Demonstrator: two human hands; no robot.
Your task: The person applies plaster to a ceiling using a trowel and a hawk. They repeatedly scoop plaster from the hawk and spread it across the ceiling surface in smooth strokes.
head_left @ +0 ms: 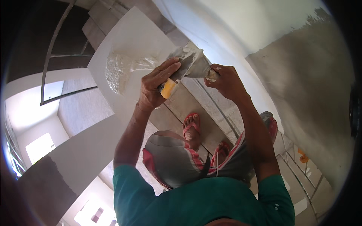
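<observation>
My left hand (155, 82) is closed round a putty knife with a yellow and black handle (168, 89), its upper fingers lying along the blade. My right hand (228, 83) grips the short handle of another putty knife, whose grey metal blade (198, 69) points left toward the first. The two blades meet or overlap between my hands; exactly where they touch is hard to make out. Wet white putty (187, 53) coats them. Just beyond my left hand, a pale flat surface (139, 34) carries a smeared, glossy patch of putty (122, 71).
Planks (181, 107) lie under my feet in red sandals (192, 126). Metal scaffold rails (46, 75) stand at the left, with more rails (299, 171) at the lower right. A large wall (301, 71), part white and part grey-brown, rises close on the right. An orange object (302, 156) shows near it.
</observation>
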